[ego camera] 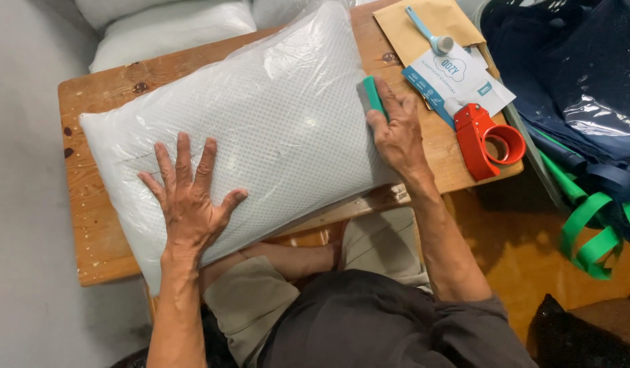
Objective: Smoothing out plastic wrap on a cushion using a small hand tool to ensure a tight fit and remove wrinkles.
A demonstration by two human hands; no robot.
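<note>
Here, the left hand [190,197] lies flat with fingers spread on a white mesh-patterned pillow sealed in clear plastic [253,129], which rests on a small wooden table [90,225]. The right hand [395,133] grips a green-handled tool [371,95] against the pillow's far edge; just beyond its knuckles sits a red tape dispenser [488,140].

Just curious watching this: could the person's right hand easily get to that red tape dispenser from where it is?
Probably yes: the right hand, gripping a green tool, lies beside the red tape dispenser, nothing between them; it would need to free its fingers first.
</note>
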